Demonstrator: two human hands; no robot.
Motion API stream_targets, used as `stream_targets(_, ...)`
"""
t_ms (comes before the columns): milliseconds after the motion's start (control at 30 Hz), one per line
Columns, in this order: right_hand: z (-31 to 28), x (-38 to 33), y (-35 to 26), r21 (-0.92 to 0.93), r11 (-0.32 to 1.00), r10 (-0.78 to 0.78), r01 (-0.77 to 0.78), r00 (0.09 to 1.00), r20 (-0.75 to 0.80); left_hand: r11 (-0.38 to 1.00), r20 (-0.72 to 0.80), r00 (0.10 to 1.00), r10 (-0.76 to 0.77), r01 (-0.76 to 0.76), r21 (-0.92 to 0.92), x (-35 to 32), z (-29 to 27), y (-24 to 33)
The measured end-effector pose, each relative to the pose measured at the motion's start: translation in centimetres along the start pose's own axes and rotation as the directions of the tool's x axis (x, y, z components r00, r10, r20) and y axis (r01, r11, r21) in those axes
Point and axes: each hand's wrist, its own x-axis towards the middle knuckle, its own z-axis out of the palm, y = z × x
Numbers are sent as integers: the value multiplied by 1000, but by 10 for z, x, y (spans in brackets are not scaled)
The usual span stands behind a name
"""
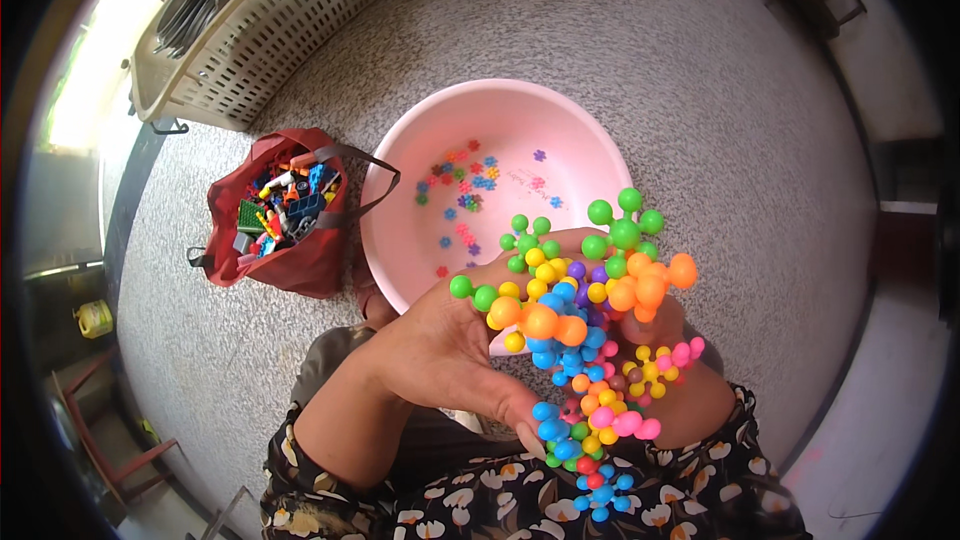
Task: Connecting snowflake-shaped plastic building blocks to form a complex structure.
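The left hand point(450, 345) has a half-curled grip on the knobbly multicoloured cluster point(568, 345) just to its right, long axis running bodyward; the right hand point(668, 327), its closure hidden, is equally near.

Right of centre, cannot see most of the right hand point(655, 327) or the fingertips of the left hand point(445, 335) behind the cluster of ball-tipped pieces point(565, 325). Lose part of the pink basin point(545, 108) there too; cannot make out its faint print. Upper left, lose the slatted basket point(262, 52) past the top edge; bottom centre, the flowered top point(430, 505) likewise.
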Motion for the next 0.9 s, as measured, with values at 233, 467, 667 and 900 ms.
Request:
stream_targets(233,-6,7,-11,-611,783,-99,118,993,65,985,-64,987,150,-144,90,-2,0,-8)
stream_targets(467,17,9,-17,-259,964,-3,-62,970,-244,943,-186,935,303,-266,198,-7,2,-7)
stream_targets(667,-15,5,5,179,982,-22,54,984,-176,954,-335,894,297,-260,150,-5,0,-15)
stream_targets(900,-16,8,5,130,981,-84,145,917,-390,933,-316,878,359,-324,158,-4,0,-12)
